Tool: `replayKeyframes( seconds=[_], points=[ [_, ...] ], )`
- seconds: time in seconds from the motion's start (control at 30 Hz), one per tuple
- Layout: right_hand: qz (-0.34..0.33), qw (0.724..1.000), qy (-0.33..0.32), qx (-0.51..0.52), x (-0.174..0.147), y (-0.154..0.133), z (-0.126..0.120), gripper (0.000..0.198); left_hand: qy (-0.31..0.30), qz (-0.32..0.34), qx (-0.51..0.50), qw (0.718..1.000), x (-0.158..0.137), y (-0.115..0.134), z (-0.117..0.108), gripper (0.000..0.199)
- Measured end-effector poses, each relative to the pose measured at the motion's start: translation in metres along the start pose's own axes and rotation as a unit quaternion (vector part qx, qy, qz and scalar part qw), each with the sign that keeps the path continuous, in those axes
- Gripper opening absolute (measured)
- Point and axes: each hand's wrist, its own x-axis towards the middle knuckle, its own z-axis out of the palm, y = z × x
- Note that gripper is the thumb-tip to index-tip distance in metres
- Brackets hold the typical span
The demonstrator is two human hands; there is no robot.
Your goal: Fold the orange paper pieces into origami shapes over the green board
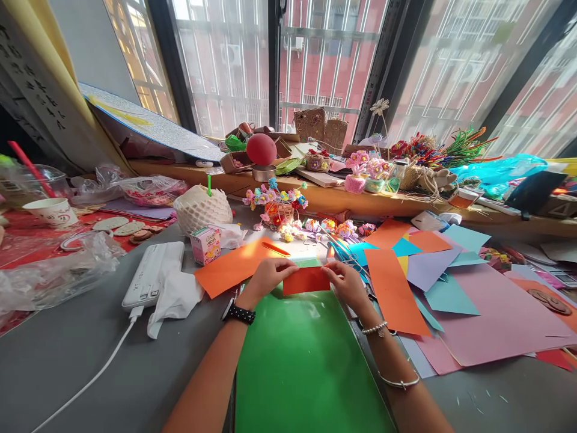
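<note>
A small rectangle of orange-red paper (pixel 307 281) is stretched between my two hands. My left hand (pixel 267 279), with a dark watch on its wrist, pinches the paper's left end. At the other end, the thumb and fingers of my right hand (pixel 348 284) grip it. The paper is held above the far part of a shiny green board (pixel 311 361) lying on the grey table. Just beyond my left hand is a larger sheet of orange paper (pixel 234 267) with an orange pen-like stick (pixel 276 249) on it.
Coloured paper pieces (pixel 487 319) overlap at the right. To the left are a white power bank (pixel 153 273) with its cable, a crumpled tissue (pixel 177 297) and a small pink box (pixel 206 245). Farther back stand a coconut (pixel 202 209) and crafted flowers (pixel 277 204), below the cluttered windowsill (pixel 324 195).
</note>
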Motion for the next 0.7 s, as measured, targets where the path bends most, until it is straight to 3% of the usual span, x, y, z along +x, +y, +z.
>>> replayKeyframes(
  seconds=[0.37,0.6,0.7],
  points=[
    [0.038,0.998,0.039,0.027,0.0006,0.0066,-0.0038,0.028,0.036,-0.074,-0.090,0.992,0.0002,0.0042,-0.0026,0.027],
    [0.040,0.998,0.041,0.022,0.0010,0.0072,-0.0019,0.028,0.064,-0.050,-0.011,0.997,0.0007,0.0081,-0.0020,0.025],
    [0.048,0.997,0.049,0.021,0.0008,0.0068,-0.0032,0.028,0.098,-0.034,0.067,0.992,0.0003,0.0061,-0.0032,0.022]
  ],
)
